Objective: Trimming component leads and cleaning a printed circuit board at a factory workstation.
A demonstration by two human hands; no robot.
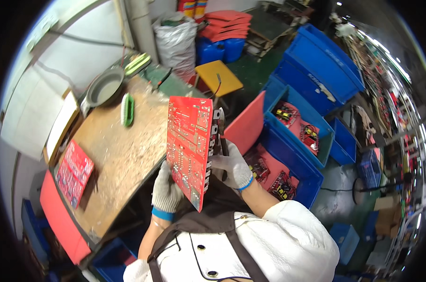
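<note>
Upright in front of me is a red circuit board (189, 145), its solder side facing left. My left hand (167, 191), in a white knitted glove with a blue cuff, grips the board's lower left edge. On the component side, my right hand (234, 167), gloved alike, is closed around a slim dark hand tool (223, 136) that looks like pliers; the board partly hides its tip and the fingers. Black and silver parts line the board's right edge. A second red circuit board (75, 173) leans at the left end of the wooden worktable (123, 164).
A green-backed brush (128, 110) and a grey pan (105, 88) are on the worktable. To my right, blue bins (311, 185) hold boards between pink foam sheets. A yellow stool (218, 77) stands beyond the table; a pink sheet (246, 121) rises beside the bins.
</note>
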